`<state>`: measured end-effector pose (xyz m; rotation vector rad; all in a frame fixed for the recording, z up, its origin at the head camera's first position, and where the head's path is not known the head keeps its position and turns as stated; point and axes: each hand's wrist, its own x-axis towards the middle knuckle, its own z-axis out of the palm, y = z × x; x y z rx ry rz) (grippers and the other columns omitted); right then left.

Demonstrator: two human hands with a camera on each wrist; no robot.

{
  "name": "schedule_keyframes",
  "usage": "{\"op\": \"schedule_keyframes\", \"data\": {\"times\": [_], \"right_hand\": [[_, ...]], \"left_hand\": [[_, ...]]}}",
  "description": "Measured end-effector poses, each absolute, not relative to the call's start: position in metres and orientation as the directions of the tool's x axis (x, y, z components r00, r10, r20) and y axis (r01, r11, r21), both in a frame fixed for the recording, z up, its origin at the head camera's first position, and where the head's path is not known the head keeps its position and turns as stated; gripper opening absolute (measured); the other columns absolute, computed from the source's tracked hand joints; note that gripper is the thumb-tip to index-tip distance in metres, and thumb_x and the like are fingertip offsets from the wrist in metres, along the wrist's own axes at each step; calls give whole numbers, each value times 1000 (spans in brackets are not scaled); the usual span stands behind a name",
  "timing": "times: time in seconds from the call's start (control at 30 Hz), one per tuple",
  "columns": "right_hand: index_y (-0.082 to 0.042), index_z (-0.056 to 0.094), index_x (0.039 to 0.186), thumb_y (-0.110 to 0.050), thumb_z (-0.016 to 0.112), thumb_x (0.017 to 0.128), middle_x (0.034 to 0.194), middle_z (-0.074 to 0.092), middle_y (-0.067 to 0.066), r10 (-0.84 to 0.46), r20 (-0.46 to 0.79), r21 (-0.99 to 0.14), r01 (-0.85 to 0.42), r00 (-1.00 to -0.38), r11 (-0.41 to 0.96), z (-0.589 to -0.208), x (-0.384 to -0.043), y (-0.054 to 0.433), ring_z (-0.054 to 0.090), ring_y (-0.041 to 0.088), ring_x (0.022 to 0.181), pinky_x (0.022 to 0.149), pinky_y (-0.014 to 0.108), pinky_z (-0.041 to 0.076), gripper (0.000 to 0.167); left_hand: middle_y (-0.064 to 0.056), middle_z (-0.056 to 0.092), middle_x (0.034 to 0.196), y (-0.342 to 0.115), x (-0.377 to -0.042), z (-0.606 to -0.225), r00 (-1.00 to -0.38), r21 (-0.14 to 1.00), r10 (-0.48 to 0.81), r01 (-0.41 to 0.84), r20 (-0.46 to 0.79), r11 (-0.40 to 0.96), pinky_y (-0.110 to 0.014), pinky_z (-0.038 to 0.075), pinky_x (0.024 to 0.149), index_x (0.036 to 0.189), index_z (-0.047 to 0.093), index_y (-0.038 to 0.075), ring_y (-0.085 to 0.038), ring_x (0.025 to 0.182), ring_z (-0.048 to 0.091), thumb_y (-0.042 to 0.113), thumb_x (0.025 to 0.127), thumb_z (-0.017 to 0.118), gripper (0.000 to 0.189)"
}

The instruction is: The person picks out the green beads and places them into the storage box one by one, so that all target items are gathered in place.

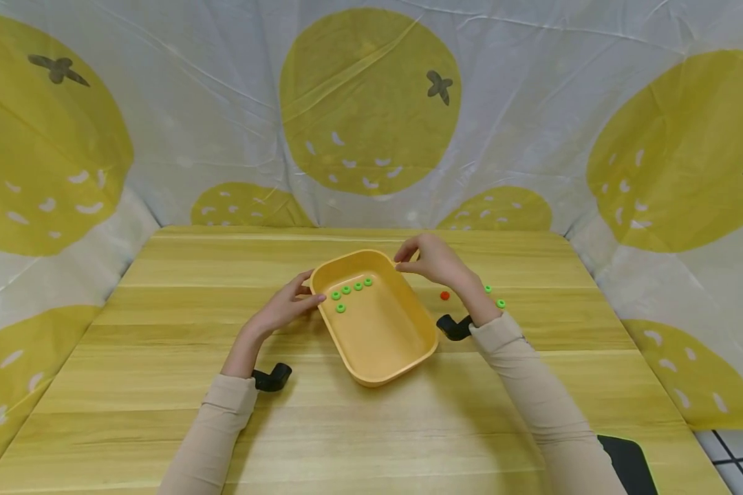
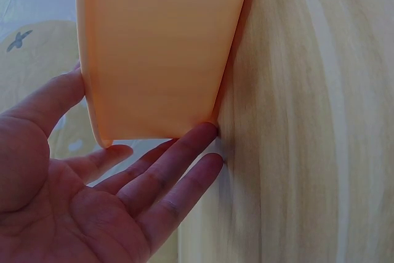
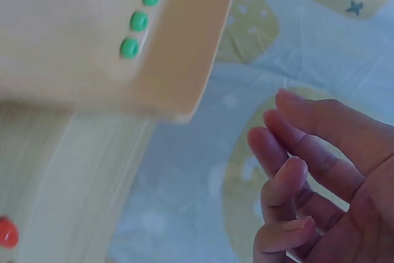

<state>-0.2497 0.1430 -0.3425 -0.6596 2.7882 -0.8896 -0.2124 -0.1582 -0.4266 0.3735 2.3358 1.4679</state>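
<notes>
Right wrist view cuts off much of the orange tray (image 3: 74,35), leaving only 4 of its 5 green rings (image 1: 346,290) in sight. The left hand (image 1: 291,304) grips the tray's left rim between thumb and fingers; the right hand (image 1: 435,260), fingers loosely curled, hangs just beside the far corner. Smooth and round-cornered, the tray is mid-way across the wooden table (image 1: 359,440).
</notes>
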Motion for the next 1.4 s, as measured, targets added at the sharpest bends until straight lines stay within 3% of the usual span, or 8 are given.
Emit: {"op": "schedule_keyframes", "data": {"times": [0.73, 0.93, 1.17, 1.4], "right_hand": [[-3, 72, 91, -16, 68, 86, 88, 70, 13, -263, -95, -537, -173, -960, 826, -389, -223, 247, 60, 25, 68, 56, 26, 46, 15], [-3, 73, 87, -16, 68, 85, 84, 70, 11, -237, -126, -519, -139, -963, 843, -404, -217, 268, 55, 15, 69, 60, 26, 42, 13], [0, 72, 88, -12, 70, 83, 86, 70, 13, -242, -141, -528, -134, -960, 839, -412, -210, 285, 57, 18, 72, 62, 27, 43, 13], [-5, 73, 90, -12, 74, 79, 90, 71, 10, -191, -190, -497, -73, -963, 865, -418, -206, 293, 60, 18, 78, 68, 30, 45, 13]], "left_hand": [[-30, 46, 134, -160, -212, -426, -901, 910, 406, 35, -150, 414, -50, 44, 98, 151, 15, 8, -37, 118, 53, 33, 96, 54, 72], [-29, 46, 134, -159, -213, -425, -904, 905, 395, 25, -161, 426, -49, 43, 99, 151, 16, 9, -37, 119, 52, 34, 95, 55, 73], [-29, 45, 135, -158, -213, -424, -902, 909, 399, 15, -168, 417, -50, 43, 99, 151, 15, 11, -38, 120, 51, 34, 95, 54, 72], [-28, 46, 134, -159, -213, -426, -901, 914, 398, 6, -172, 406, -49, 44, 99, 151, 16, 11, -36, 117, 53, 32, 96, 54, 70]]}}
